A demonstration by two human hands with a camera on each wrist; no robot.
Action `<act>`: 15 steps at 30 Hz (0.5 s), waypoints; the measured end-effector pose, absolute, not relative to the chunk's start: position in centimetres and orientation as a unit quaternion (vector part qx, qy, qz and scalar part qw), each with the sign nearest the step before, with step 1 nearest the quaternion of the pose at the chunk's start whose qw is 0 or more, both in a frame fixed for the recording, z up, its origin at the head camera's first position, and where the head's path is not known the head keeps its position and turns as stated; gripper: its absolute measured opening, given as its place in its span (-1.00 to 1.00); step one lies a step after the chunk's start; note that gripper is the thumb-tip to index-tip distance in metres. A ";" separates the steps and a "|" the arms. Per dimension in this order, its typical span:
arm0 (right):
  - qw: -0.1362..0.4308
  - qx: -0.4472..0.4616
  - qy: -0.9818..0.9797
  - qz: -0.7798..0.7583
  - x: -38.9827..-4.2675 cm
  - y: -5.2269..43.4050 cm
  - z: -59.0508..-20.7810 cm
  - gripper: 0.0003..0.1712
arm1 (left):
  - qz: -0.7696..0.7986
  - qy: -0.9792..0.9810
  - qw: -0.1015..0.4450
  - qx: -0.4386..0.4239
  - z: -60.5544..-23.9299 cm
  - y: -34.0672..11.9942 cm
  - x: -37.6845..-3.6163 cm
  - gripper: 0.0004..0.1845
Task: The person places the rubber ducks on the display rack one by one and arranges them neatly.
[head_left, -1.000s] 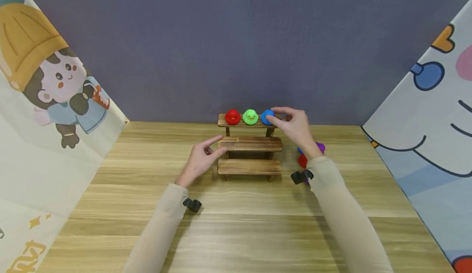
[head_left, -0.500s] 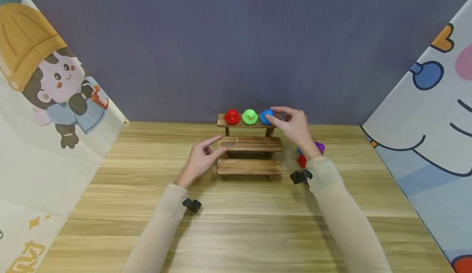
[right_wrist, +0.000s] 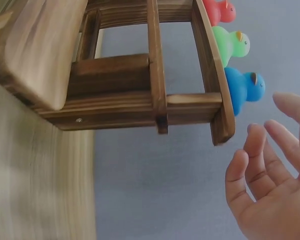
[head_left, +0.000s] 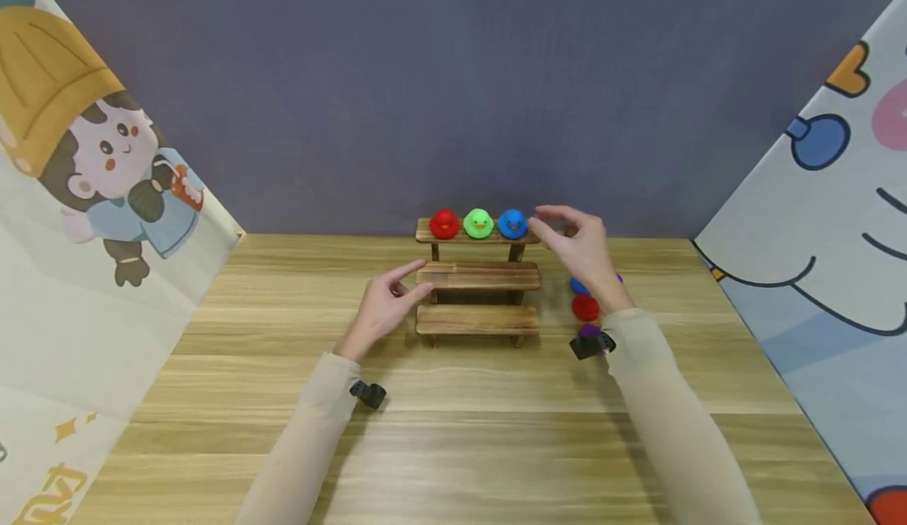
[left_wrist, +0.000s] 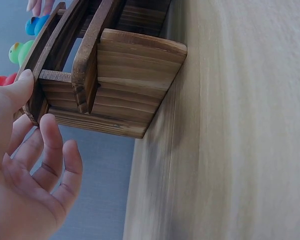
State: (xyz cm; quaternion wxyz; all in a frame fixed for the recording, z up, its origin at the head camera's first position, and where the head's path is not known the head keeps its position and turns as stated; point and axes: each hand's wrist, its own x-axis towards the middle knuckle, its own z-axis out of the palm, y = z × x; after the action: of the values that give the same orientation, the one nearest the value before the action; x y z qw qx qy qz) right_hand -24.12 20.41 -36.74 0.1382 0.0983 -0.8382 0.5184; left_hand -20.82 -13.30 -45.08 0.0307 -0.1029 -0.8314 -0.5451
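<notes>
A three-tier wooden display stand [head_left: 489,276] stands on the table. Along its top tier sit a red rubber duck [head_left: 444,224], a green duck [head_left: 479,224] and a blue duck [head_left: 512,224], side by side. My left hand [head_left: 380,308] holds the left end of the middle tier, thumb at the front edge and index finger at the back; the left wrist view shows the thumb [left_wrist: 22,90] against the wood. Just right of the blue duck is my right hand [head_left: 577,245], fingers parted and holding nothing. A gap shows between its fingertips and the blue duck [right_wrist: 244,90] in the right wrist view.
Beside the stand's right side lie more ducks, partly hidden by my right arm: a blue one [head_left: 579,285], a red one [head_left: 586,307] and a purple one [head_left: 590,331]. A grey-blue wall [head_left: 453,92] rises behind the table [head_left: 453,430], with printed panels at both sides.
My right hand has let go of the blue duck and drawn back to the right, leaving it on the top tier. My left hand stays at the stand.
</notes>
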 end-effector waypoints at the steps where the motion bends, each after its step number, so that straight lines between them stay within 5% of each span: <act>1: 0.137 0.093 -0.839 0.518 -24.0 20.6 -36.8 -0.55 | -0.545 -0.832 0.030 -0.103 -45.1 -13.3 -20.8 -0.43; 15: 0.133 0.070 -0.849 0.507 -22.1 23.7 -38.1 -0.57 | -0.548 -0.829 0.033 -0.112 -45.0 -13.4 -20.9 -0.43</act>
State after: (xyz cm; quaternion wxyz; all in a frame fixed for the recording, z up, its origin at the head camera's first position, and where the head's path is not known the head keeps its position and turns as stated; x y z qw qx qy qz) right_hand -22.10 23.71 -38.15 0.1332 0.0704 -0.8489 0.5066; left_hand -20.94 -13.36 -45.03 0.0327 -0.1117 -0.8285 -0.5477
